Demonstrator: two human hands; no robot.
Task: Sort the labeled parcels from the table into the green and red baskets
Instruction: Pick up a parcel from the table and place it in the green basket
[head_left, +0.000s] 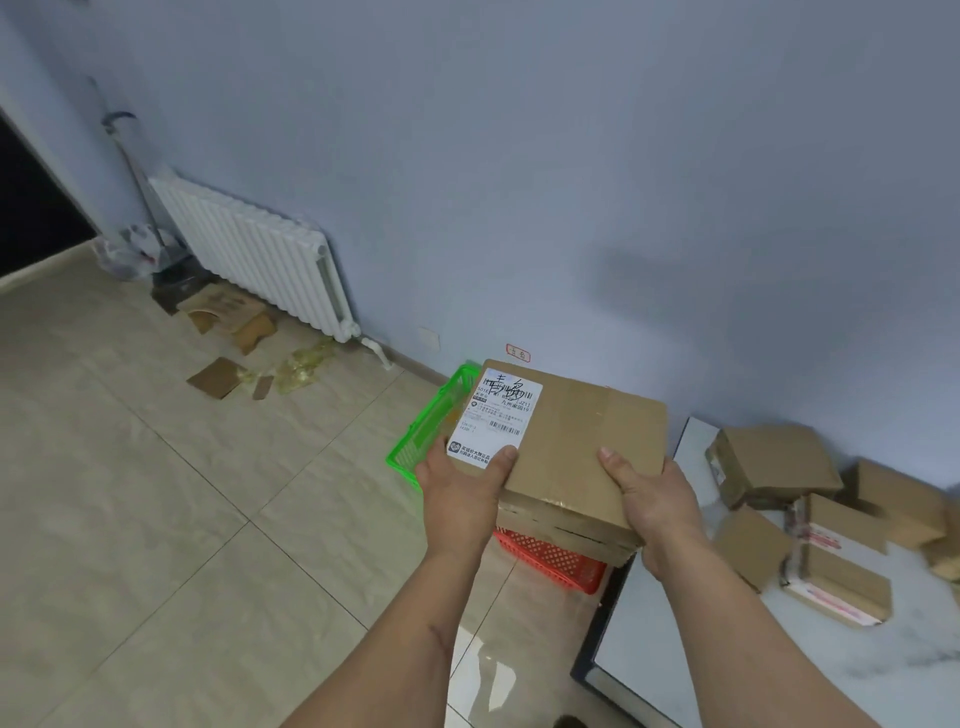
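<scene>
Head view: labelled parcel (561, 447) held over the baskets.

Gripped at its near edge by both hands, left hand (460, 493) with thumb on the white label (496, 421), right hand (654, 499) with thumb on plain cardboard, fingers curled under. Kept flat and label-up, probably for reading the handwritten mark before choosing. Directly above the red basket (550, 561), green basket (431, 431) just beyond on the tiled floor. Square, shallow, matte brown carton with glossy tape; baskets of perforated plastic. More cardboard parcels (779, 462) waiting on the pale, smooth counter (727, 670).
</scene>
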